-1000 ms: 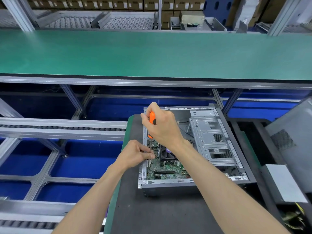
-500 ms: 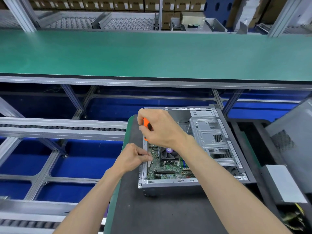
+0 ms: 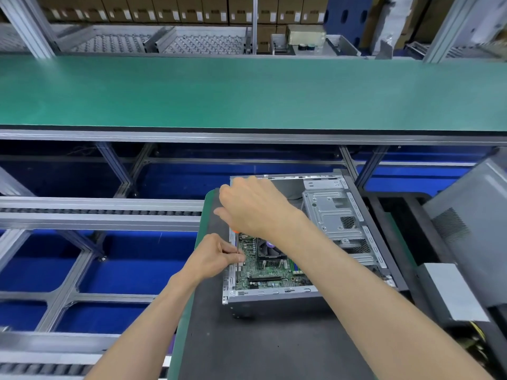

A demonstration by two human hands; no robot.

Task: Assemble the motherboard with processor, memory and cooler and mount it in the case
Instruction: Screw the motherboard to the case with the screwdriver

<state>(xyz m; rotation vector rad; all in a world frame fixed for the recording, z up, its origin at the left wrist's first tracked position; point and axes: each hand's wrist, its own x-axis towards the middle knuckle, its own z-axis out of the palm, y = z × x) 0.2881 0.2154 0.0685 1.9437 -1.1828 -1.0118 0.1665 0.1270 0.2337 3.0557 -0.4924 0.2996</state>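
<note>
Head view: our right hand (image 3: 256, 208) grips an orange screwdriver (image 3: 235, 231), our left hand (image 3: 216, 256) pinches its thin shaft (image 3: 237, 246) over the motherboard (image 3: 267, 272). Motherboard with cooler (image 3: 270, 249) lies inside the open case (image 3: 337, 215) on the dark mat (image 3: 260, 344).

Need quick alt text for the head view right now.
The right hand grips an orange-handled screwdriver over the motherboard in the open case, while the left hand pinches its shaft at the board's left edge.

No text could be read: the white labels on the boxes (image 3: 164, 8) and the print on the motherboard (image 3: 270, 272) were too small and blurred.
</note>
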